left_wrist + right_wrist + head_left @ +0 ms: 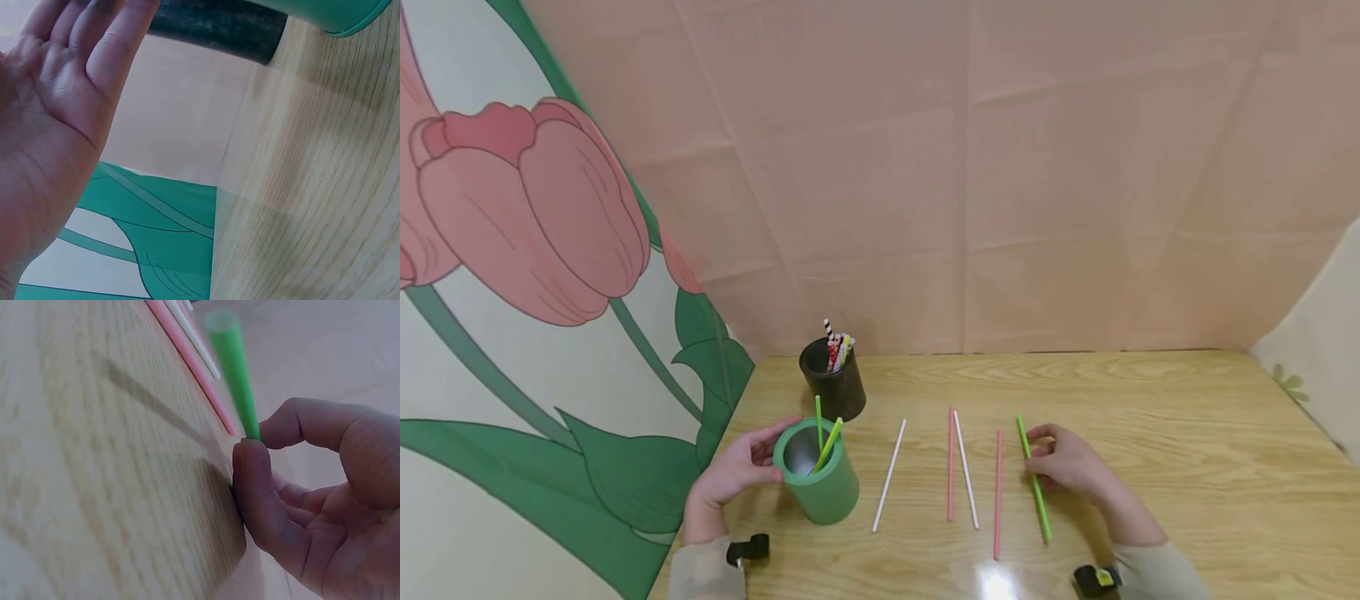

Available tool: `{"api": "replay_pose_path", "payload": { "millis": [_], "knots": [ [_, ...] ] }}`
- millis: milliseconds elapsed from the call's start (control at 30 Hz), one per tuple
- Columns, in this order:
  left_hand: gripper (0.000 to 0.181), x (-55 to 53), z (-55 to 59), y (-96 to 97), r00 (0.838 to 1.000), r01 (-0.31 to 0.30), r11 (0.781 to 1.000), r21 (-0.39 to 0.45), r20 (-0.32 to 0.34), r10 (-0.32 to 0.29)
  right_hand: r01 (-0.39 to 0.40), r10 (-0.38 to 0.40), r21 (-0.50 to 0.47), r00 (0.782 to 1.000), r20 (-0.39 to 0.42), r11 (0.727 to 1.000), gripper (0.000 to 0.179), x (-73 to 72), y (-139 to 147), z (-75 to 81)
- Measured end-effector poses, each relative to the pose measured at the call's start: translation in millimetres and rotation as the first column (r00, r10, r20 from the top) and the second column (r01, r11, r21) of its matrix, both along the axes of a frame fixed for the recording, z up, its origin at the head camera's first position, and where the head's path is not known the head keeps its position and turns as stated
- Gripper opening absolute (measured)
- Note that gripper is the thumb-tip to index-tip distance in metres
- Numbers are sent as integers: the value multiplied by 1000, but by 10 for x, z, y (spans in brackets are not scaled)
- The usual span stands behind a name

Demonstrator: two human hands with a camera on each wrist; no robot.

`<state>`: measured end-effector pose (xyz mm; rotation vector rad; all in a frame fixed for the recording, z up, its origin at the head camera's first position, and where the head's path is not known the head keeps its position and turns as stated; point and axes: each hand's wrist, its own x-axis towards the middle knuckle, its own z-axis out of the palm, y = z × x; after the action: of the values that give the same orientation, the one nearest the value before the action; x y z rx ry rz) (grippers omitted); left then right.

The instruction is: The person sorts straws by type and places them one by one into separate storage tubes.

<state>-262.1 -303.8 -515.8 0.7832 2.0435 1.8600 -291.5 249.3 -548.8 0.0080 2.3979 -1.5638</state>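
My left hand (741, 462) holds the left side of a green cup (831, 496), thumb in front and fingers toward the back of the rim. Two straws lean inside the cup, a green straw (819, 425) and a yellow-green straw (827, 448). In the left wrist view the fingertips are cut off; only the cup's lower part (350, 12) shows. Thumb and fingers of my right hand (1067, 458) pinch another green straw (1041, 504) near its middle. Its near end points up toward the right wrist camera, and its shadow falls on the wood (235, 369).
A black cup (842, 396) with patterned straws (838, 354) stands behind the green one. Between my hands lie two white straws (890, 475) and two pink straws (997, 496) on the wooden table (1210, 467). A pinkish cloth (1000, 208) hangs behind, and a tulip-printed panel (527, 217) stands left.
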Motion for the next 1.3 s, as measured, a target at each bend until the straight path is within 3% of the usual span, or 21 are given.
{"api": "replay_pose_path", "payload": {
  "millis": [533,900,1300],
  "knots": [
    [89,14,9,-10,1000,-3,1000,-2,5,3,-49,49,-56,999,-5,997,63,2,21,-4],
    [89,-19,-14,1,1000,-7,1000,-7,0,7,-41,39,-51,998,-45,998,61,33,50,150],
    [85,-40,-60,-33,1000,4,1000,7,-16,-4,-61,48,-109,993,-112,992,51,-6,-12,265]
  ]
}}
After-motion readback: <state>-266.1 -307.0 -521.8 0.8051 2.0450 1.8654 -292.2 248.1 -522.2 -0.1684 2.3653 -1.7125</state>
